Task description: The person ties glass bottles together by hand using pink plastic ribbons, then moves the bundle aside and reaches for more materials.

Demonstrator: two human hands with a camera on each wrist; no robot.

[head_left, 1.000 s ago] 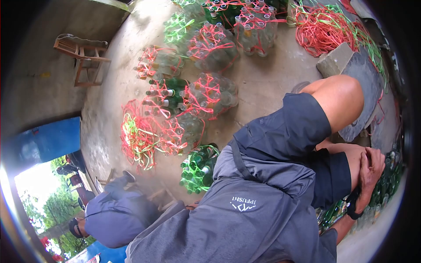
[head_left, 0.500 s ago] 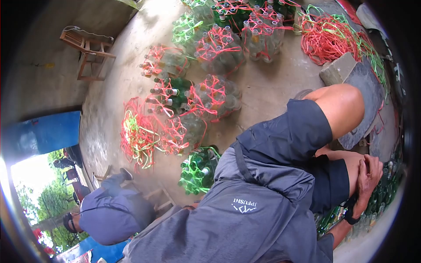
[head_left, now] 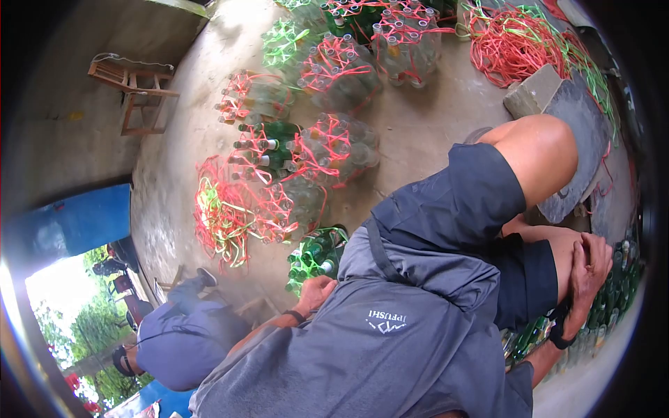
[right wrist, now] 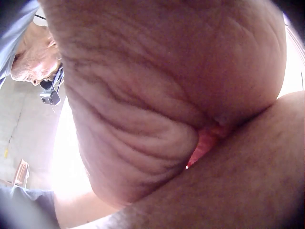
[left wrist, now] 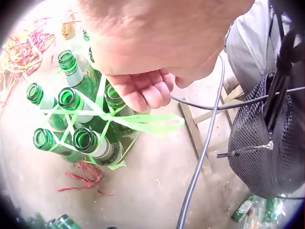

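Beside the shirt, my left hand [head_left: 317, 292] hovers close to a bundle of green glass bottles [head_left: 315, 259] tied with bright green strapping. In the left wrist view its fingers [left wrist: 155, 93] hang loosely curled over the bottle necks, just above a loop of green strap [left wrist: 152, 124] that sticks out from the knot. Nothing shows in its grasp. My right hand [head_left: 591, 268] rests on the bent leg near the knee, its fingers draped over the skin. From the right wrist, the heel of that palm [right wrist: 138, 138] lies against the leg [right wrist: 238, 176].
More strapped bundles of clear bottles [head_left: 341, 150] and green bottles [head_left: 275, 150] stand on the concrete floor. Tangled red strap [head_left: 516, 49] lies at upper right, another pile [head_left: 219, 209] at left. Another person [head_left: 185, 341] bends at lower left. A grey cable [left wrist: 200, 167] hangs beside my left hand.
My left hand has come forward from beside the shirt to the green bottle bundle. The right hand stays on the leg. The head view has shifted slightly back and forth.
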